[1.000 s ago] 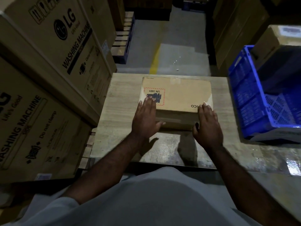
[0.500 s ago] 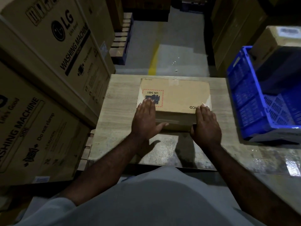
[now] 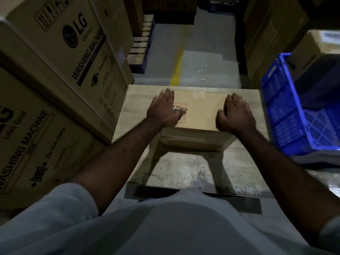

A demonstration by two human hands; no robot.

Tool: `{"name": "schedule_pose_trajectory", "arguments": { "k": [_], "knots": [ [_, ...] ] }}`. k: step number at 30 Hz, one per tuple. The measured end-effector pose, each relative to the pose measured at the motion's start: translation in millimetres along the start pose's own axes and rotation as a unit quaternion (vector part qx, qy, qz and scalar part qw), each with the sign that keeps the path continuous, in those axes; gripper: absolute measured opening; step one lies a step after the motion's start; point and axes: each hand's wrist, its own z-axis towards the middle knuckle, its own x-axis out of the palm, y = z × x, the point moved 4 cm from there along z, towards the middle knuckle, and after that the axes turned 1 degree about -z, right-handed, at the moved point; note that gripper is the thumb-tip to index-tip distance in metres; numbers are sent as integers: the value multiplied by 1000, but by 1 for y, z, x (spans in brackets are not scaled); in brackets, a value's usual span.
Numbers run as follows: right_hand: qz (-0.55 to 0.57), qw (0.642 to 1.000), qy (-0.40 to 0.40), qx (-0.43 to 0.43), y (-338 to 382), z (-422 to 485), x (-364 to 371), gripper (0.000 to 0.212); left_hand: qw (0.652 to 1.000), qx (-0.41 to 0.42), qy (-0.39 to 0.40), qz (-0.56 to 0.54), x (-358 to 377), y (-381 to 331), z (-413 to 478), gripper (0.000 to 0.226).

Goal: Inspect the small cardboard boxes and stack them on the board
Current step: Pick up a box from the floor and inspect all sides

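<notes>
The small cardboard box [image 3: 200, 116] lies flat on the board [image 3: 184, 168], at the middle of its far edge. Both hands rest on the box's top face. The left hand [image 3: 163, 111] lies palm down over the left side, fingers straight and pointing away, partly covering a red-dashed label [image 3: 182, 115]. The right hand [image 3: 236, 115] lies flat along the right side, fingers extended, thumb spread toward the middle; neither hand grips anything. A blue crate [image 3: 287, 115] stands just beside the board's right edge, and large washing machine cartons [image 3: 60, 61] are stacked against its left edge.
</notes>
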Motion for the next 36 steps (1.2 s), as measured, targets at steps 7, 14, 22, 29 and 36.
{"name": "schedule_pose_trajectory", "arguments": {
  "k": [7, 14, 22, 29, 36],
  "knots": [
    [12, 999, 26, 24, -6, 11, 11, 76, 1000, -17, 12, 12, 7, -1, 12, 94],
    [-1, 999, 25, 28, -7, 18, 12, 76, 1000, -26, 6, -5, 6, -2, 14, 95],
    [19, 998, 33, 50, -8, 4, 13, 76, 994, -64, -4, -90, 5, -2, -2, 83],
    [89, 989, 28, 113, -9, -50, 25, 76, 927, -122, -80, -345, 33, 26, -52, 79],
    [154, 981, -26, 112, -7, -57, 32, 74, 806, -201, -10, -557, 65, 31, -84, 78]
  ]
}}
